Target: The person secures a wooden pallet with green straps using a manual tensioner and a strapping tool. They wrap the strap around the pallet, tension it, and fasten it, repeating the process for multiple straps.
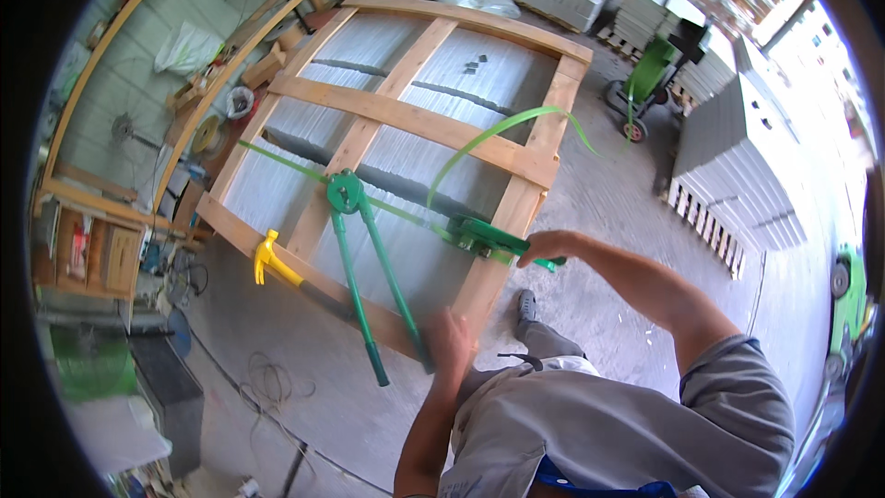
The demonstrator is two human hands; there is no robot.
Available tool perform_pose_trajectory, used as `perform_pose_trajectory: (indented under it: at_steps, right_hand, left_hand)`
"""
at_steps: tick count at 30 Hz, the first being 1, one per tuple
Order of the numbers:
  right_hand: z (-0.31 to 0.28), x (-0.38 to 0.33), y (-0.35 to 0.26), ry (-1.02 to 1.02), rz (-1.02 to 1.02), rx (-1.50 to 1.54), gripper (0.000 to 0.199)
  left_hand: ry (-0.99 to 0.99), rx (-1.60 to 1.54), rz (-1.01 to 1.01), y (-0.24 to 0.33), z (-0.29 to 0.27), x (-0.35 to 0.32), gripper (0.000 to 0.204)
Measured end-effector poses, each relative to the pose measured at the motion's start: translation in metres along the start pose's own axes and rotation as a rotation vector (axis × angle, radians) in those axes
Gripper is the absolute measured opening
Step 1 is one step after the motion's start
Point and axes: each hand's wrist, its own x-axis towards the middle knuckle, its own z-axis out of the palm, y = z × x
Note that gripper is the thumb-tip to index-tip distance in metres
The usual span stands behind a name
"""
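My right hand (pixel 546 246) is closed on the end of a green strapping tensioner (pixel 487 236), at the right edge of a wooden crate (pixel 369 111). A green strap (pixel 286 159) runs across the crate to the tensioner, and its loose tail (pixel 489 134) arches up above the slats. My left hand (pixel 447 341) is at the crate's near edge, beside one handle of a green long-handled strap sealer (pixel 346 194). Blur hides whether its fingers grip that handle. The sealer's head lies over the strap. A yellow claw hammer (pixel 269 256) with a dark grip lies on the near-left edge.
Grey slabs fill the crate between its slats, and small dark metal pieces (pixel 475 65) lie on top. A strap cart (pixel 650 78) with green strap stands at the right. Beyond are palletised grey stacks (pixel 737 166). Cluttered shelving (pixel 97 254) lines the left; a cable (pixel 267 387) lies on the floor.
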Motion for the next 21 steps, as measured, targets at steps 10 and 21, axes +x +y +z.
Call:
perform_pose_trajectory:
  at_steps: [10,21]
  right_hand:
    - [0.001,-0.007,-0.002,0.141,-0.041,-0.211,0.046]
    - [0.007,0.007,0.013,0.192,-0.128,-0.175,0.050]
  left_hand:
    - [-0.140,0.272,-0.102,0.007,0.019,0.000,0.020]
    - [-0.279,0.270,-0.202,0.002,0.026,0.004,0.026]
